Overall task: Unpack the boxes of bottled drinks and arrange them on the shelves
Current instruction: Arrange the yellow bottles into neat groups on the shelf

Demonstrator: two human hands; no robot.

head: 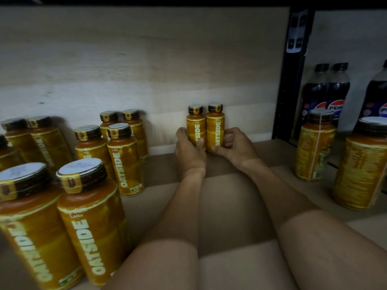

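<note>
Two small orange Oatside bottles stand upright side by side against the back wall of the shelf. My left hand grips the left bottle low on its body, thumb across the front. My right hand grips the right bottle near its base. Both arms reach deep across the cardboard-lined shelf floor.
Several more Oatside bottles stand in rows at the left, the nearest pair at the front. Two Oatside bottles stand at the right. A black shelf upright divides off Pepsi bottles behind.
</note>
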